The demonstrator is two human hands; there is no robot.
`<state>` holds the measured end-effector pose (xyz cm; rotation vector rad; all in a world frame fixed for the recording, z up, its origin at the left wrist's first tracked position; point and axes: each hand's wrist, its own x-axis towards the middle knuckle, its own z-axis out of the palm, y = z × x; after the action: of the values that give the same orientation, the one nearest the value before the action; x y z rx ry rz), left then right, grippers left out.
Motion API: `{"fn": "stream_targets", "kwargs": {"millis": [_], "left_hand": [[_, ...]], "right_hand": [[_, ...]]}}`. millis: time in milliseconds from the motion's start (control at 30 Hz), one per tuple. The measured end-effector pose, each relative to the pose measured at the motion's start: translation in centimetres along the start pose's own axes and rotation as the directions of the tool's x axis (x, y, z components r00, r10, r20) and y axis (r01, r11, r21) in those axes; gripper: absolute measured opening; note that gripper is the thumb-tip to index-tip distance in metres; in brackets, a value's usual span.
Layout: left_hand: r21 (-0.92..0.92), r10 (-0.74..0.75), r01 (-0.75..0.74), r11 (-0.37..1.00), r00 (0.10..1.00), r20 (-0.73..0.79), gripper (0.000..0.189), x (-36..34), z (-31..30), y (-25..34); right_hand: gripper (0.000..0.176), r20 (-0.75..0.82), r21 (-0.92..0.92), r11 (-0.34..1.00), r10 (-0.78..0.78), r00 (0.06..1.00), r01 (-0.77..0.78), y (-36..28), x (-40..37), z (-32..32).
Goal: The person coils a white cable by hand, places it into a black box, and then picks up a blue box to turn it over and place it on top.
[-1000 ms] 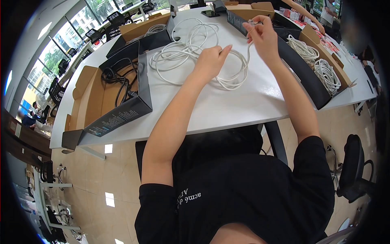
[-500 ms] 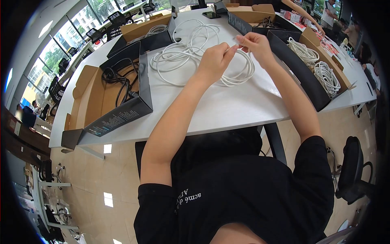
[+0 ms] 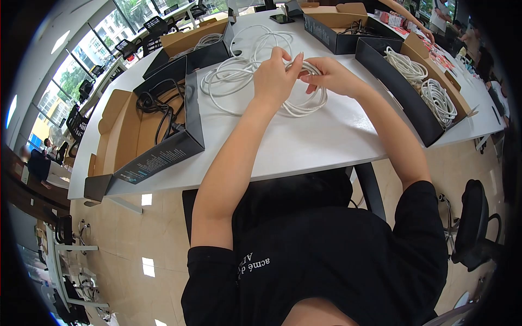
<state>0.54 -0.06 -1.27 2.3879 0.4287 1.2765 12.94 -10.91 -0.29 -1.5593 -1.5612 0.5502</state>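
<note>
A coil of white cable (image 3: 304, 111) hangs between my hands over the white table, its lower loops close to the tabletop. My left hand (image 3: 273, 77) is closed round the left side of the coil, thumb and index finger raised. Curled over the upper right of the loops is my right hand (image 3: 333, 77), its fingertips gripping the cable. More of the same white cable lies in loose, tangled loops (image 3: 217, 89) to the left and behind my left hand. What the fingers press on exactly is partly hidden.
At left, an open box (image 3: 163, 155) holds black cables (image 3: 160, 108); another box (image 3: 212, 51) behind it holds pale cable. On the right, a box (image 3: 399, 98) contains two white cable bundles (image 3: 438, 102). A phone (image 3: 281, 19) lies at the back. Another person's arm (image 3: 408, 17) reaches in at far right.
Both hands have moved slightly left and closer to the coil. My right hand has come down from a raised pinch onto the loops, and the coil has shifted left with them.
</note>
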Motion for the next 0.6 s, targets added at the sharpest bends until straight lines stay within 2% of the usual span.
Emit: {"fn": "stream_targets", "kwargs": {"millis": [100,200,267,300,467,567,600], "left_hand": [[0.044,-0.031,0.030,0.999,0.999,0.021,0.043,0.1,0.1,0.1],[0.119,-0.025,0.019,0.993,0.999,0.047,0.047,0.2,0.4,0.0],[0.176,-0.031,0.021,0.984,0.998,0.055,0.049,0.2,0.5,-0.1],[0.163,-0.047,0.037,0.986,0.997,0.057,0.051,0.3,0.5,-0.3],[0.140,-0.076,0.064,0.988,0.994,0.080,0.057,0.4,0.1,-0.1],[0.071,-0.076,0.068,0.995,0.991,0.108,0.058,0.3,0.3,-0.1],[-0.036,-0.082,0.087,0.996,0.986,0.144,0.058,0.3,0.4,-0.2]], "right_hand": [[0.021,0.081,0.212,0.975,0.046,0.996,-0.063,-0.8,-0.2,-0.5],[0.022,0.142,0.208,0.977,0.009,0.990,-0.039,0.6,0.3,-0.9],[0.022,0.086,0.160,0.986,0.029,0.996,-0.043,0.4,0.1,-0.6],[0.022,0.058,0.134,0.990,0.038,0.998,-0.046,0.3,0.1,-0.5],[0.020,0.072,0.247,0.968,0.031,0.997,-0.048,0.5,0.3,-0.7],[0.021,0.120,0.314,0.947,0.033,0.992,-0.070,0.8,0.3,-1.2],[0.022,0.138,0.337,0.938,0.033,0.990,-0.078,0.9,0.3,-1.4]]}}
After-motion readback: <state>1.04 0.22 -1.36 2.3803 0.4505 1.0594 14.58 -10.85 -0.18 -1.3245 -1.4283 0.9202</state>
